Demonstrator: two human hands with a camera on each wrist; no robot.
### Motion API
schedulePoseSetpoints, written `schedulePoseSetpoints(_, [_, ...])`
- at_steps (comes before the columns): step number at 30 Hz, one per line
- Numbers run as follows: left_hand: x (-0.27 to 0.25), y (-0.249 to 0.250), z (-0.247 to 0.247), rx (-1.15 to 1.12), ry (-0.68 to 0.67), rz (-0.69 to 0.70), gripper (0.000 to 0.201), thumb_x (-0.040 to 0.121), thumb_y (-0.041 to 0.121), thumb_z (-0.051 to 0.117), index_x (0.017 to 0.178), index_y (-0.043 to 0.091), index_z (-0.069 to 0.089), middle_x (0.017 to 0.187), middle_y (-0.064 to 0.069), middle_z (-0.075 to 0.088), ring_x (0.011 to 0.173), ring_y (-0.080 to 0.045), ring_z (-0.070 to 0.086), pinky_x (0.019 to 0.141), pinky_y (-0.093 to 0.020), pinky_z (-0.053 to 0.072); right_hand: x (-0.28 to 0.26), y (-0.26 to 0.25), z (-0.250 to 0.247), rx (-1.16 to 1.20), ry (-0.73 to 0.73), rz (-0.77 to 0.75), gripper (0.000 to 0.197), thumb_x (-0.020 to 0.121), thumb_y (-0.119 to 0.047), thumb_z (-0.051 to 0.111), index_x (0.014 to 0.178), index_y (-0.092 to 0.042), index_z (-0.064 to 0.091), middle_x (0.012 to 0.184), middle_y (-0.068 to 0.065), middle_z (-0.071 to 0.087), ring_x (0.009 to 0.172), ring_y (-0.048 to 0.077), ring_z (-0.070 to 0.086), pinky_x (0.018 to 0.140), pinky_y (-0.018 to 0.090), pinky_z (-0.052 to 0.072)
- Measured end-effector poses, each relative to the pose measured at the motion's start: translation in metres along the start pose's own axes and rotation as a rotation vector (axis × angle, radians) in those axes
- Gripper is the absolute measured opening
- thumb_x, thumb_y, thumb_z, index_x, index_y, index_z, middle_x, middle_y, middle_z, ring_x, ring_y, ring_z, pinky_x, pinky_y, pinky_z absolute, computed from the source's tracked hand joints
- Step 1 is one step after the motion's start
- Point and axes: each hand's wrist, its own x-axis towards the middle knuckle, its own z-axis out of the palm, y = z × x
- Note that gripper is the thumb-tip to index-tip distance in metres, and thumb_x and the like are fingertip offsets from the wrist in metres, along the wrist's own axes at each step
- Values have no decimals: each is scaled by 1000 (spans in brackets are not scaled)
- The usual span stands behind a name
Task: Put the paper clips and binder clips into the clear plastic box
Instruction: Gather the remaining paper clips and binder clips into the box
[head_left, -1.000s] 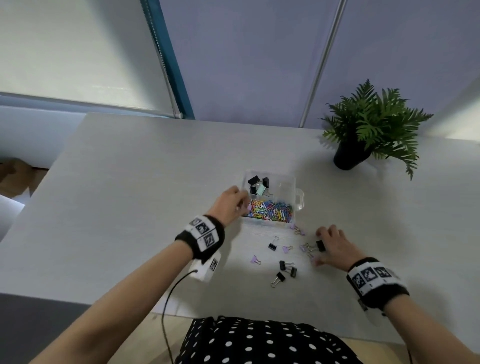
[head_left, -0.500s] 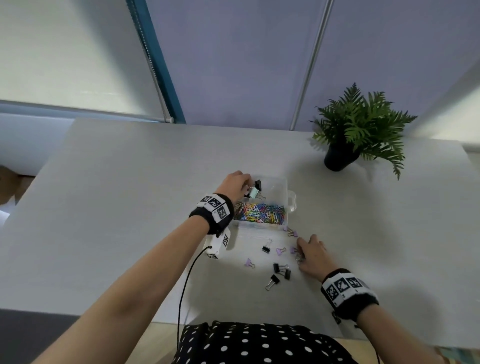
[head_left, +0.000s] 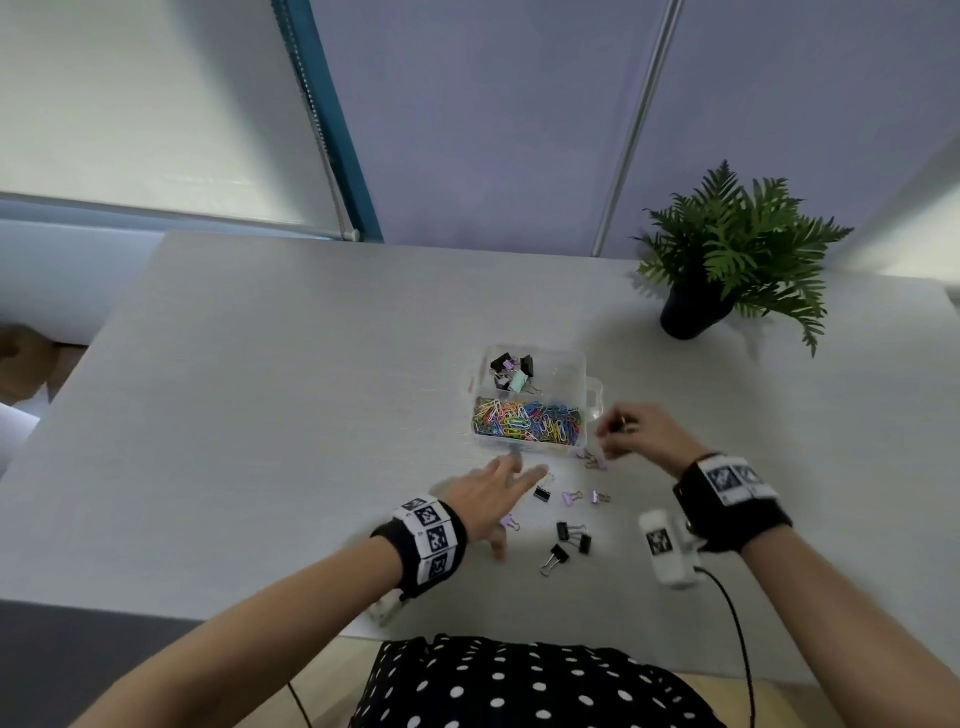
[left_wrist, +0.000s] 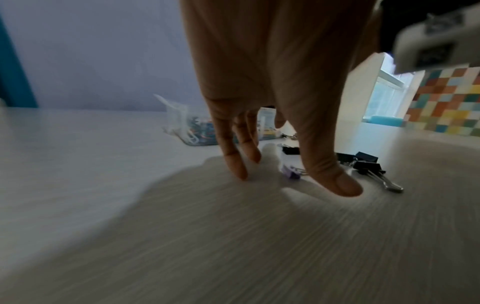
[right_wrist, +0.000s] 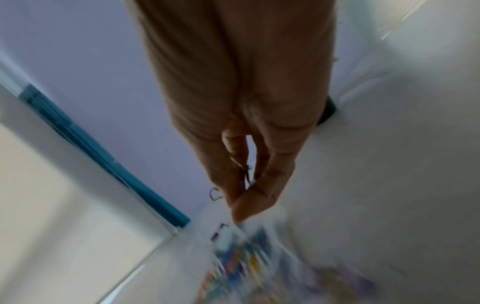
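The left hand (head_left: 485, 501) hovers low over the table (head_left: 260, 415), fingers spread and straight, holding nothing; a purple clip (left_wrist: 290, 172) lies just under its thumb. The right hand (head_left: 641, 434), just right of the clear box (head_left: 582, 382), pinches a small wire-handled clip (right_wrist: 242, 170) between thumb and fingertips. Blur hides that clip's colour. More binder clips (head_left: 571, 538) lie between the two wrists.

Head view looks down on the table (head_left: 260, 415); both wrist views skim it closely.
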Motion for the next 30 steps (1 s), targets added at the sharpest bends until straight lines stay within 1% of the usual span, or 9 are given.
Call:
schedulePoseSetpoints(2, [6,12,-4,38,33,2,108,60,19,83,143,23,14,140,-16,25,122,-32,39,92,-45,49,20,-23,-6,105,75,-42,17,81,5,59,75,-10,56,80,9,61,67,20,61,69,26,54])
schedulePoseSetpoints(6, [13,21,-12,15,93,18,75,68,0,74,130,12,34,130,-18,33,111,-32,47,87,-43,51,56,-51,-9,165,134,-67,17,81,6,59,78,-10,55,84,9,61,72,22,62,73,26,55])
schedulePoseSetpoints(11, [8,19,-15,-14,128,36,52,76,-13,58,118,12,40,128,-17,34,99,-32,56,76,-42,55,68,-50,-4,-78,69,-54,37,82,2,52,118,-8,51,104,9,53,94,26,57,81,36,52])
schedulePoseSetpoints(13, [7,15,-11,-26,141,49,48,76,-15,55,112,13,40,131,-17,33,93,-29,61,70,-42,57,58,-43,-4,-174,196,-110,31,84,4,48,113,-5,54,103,11,56,92,26,58,81,40,52])
schedulePoseSetpoints(16, [6,11,-5,-44,147,71,47,77,-13,55,111,15,40,124,-13,39,88,-22,63,60,-29,50,36,-16,-5,-290,364,-157,19,83,10,47,95,1,59,95,19,63,84,30,59,77,37,50])
schedulePoseSetpoints(18, [7,9,-2,-60,141,77,49,79,-9,56,117,15,39,122,-9,40,92,-22,63,59,-27,47,22,8,0,-465,212,-85,15,85,1,53,97,-5,58,103,16,62,89,23,57,78,28,46])
schedulePoseSetpoints(21, [9,7,-3,-54,153,95,45,85,1,56,121,18,36,123,-8,40,98,-25,59,65,-29,49,4,31,20,-652,-100,10,49,76,-16,70,120,-16,48,124,7,44,105,18,45,91,32,45])
schedulePoseSetpoints(24, [11,12,-4,-28,159,125,46,87,1,53,125,21,35,123,-9,39,96,-27,56,64,-30,43,-4,39,36,-716,-75,-40,66,68,-20,76,125,-20,44,126,5,36,117,21,36,92,38,45])
schedulePoseSetpoints(30, [12,24,2,7,158,137,36,84,7,62,116,13,47,118,-11,38,99,-25,54,77,-35,53,-3,54,48,-661,-12,-115,34,71,-16,71,96,-15,49,98,1,41,95,19,43,79,31,44])
